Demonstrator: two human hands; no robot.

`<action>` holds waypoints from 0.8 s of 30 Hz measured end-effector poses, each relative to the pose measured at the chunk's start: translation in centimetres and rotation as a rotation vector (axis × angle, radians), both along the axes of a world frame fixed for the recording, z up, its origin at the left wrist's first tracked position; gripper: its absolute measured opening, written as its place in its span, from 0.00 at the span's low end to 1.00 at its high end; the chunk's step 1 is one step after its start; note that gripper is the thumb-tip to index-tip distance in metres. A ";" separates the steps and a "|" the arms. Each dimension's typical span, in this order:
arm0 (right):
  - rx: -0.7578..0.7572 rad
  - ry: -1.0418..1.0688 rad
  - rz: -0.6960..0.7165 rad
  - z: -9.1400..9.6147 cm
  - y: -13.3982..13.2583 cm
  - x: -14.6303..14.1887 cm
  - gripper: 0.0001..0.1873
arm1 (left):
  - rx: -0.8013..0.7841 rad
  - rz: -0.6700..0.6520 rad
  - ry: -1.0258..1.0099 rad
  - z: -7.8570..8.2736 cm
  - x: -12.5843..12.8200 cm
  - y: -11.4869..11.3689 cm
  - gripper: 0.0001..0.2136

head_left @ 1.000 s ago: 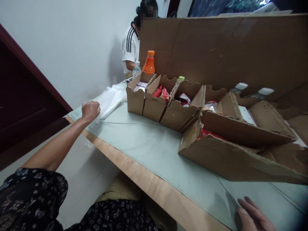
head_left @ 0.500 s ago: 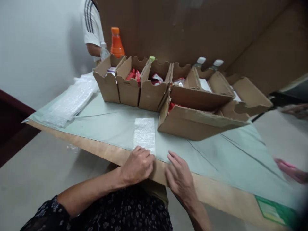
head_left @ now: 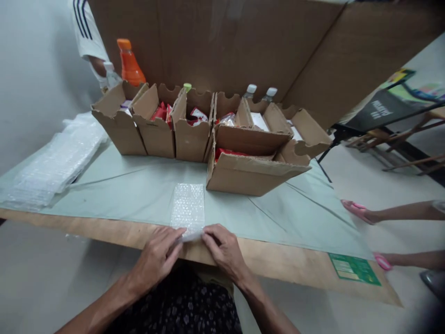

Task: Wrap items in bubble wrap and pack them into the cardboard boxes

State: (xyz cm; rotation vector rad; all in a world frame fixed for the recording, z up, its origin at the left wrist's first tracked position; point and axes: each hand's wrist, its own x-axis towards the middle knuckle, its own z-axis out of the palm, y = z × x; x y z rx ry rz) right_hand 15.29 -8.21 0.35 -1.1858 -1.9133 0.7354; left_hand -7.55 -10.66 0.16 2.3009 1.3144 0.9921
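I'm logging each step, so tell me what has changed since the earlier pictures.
The left hand moved rightward from the stack of clear bubble-wrap sheets and holds the near edge of one flat, clear bubble-wrap piece. The right hand, apart from it in the previous picture, moved leftward to its near right corner. The brown, open-topped cardboard boxes and orange plastic bottle stayed put.

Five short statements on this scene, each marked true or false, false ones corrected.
The left hand and right hand are at the near end of the bubble-wrap piece. True.
The bubble-wrap piece lies in a box. False: it lies mostly on the green covering.
The orange bottle stands behind the cardboard boxes. True.
The orange bottle's cap is white. False: it is orange.
The bubble-wrap pile is left of the cardboard boxes. True.
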 end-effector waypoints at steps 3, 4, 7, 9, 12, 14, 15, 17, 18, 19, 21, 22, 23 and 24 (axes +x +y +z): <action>-0.122 0.070 -0.095 0.1 -0.1 -0.2 0.05 | -0.094 0.111 -0.037 0.1 0.3 1.5 0.16; -0.114 0.070 -0.129 0.1 -0.3 0.0 0.06 | -0.140 0.137 -0.034 0.1 0.3 2.0 0.17; 0.063 -0.006 -0.206 0.3 -1.2 0.5 0.13 | -0.229 0.185 0.002 0.1 0.4 3.4 0.20; 0.211 -0.093 -0.147 0.6 -1.7 0.6 0.16 | -0.243 0.203 0.029 -0.1 0.5 3.9 0.22; 0.280 -0.274 0.068 0.8 -1.3 0.0 0.19 | -0.235 0.202 0.056 -0.5 0.6 4.1 0.24; 0.281 -0.385 0.165 0.5 -0.4 -0.6 0.17 | -0.183 0.203 0.061 -0.4 0.5 3.9 0.24; 0.291 -0.414 0.184 0.4 0.1 -0.9 0.15 | -0.134 0.211 0.064 -0.1 0.4 3.6 0.24; 0.315 -0.404 0.186 0.1 1.0 -1.3 0.14 | -0.016 0.217 0.081 0.7 0.0 2.8 0.23; 0.311 -0.379 0.182 0.1 1.4 -1.4 0.14 | 0.034 0.200 0.096 1.1 -0.3 2.3 0.22; 0.291 -0.350 0.181 0.2 1.6 -1.4 0.13 | 0.068 0.162 0.110 1.6 -0.5 1.9 0.22; 0.214 -0.294 0.188 0.5 2.0 -1.4 0.13 | 0.079 0.062 0.126 2.1 -0.9 1.3 0.18; 0.162 -0.266 0.188 0.7 2.1 -1.4 0.12 | 0.065 0.025 0.120 2.2 -1.0 1.2 0.15; 0.115 -0.240 0.175 0.9 2.2 -1.3 0.11 | 0.049 0.010 0.104 2.1 -1.0 1.4 0.13; 0.087 -0.218 0.144 1.0 2.2 -1.2 0.11 | 0.030 0.015 0.086 1.8 -1.0 1.7 0.12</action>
